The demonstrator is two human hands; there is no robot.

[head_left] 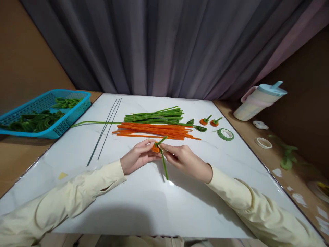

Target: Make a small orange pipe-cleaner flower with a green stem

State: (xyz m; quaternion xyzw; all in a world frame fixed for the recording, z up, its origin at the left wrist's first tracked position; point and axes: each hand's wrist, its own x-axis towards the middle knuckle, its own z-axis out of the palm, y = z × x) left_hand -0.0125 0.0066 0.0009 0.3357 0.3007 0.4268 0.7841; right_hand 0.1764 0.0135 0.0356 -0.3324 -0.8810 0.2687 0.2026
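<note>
My left hand (138, 156) is closed round a small orange pipe-cleaner pumpkin (155, 148) with green on its top. A short green stem sticks up from it to the right. My right hand (186, 161) pinches at the pumpkin's right side, by a green pipe cleaner (165, 166) whose long end hangs down toward the table. The fingertips partly hide where the green meets the orange. Just beyond my hands lies a pile of orange pipe cleaners (156, 131), with a bundle of green pipe cleaners (154, 116) behind it.
Two finished-looking orange pumpkins (205, 121) and a roll of green tape (226, 134) lie at right. Thin dark wires (105, 127) lie at left, near a blue basket (58, 128) of green pieces. A lidded tumbler (257, 103) stands beyond the white tabletop (123, 212).
</note>
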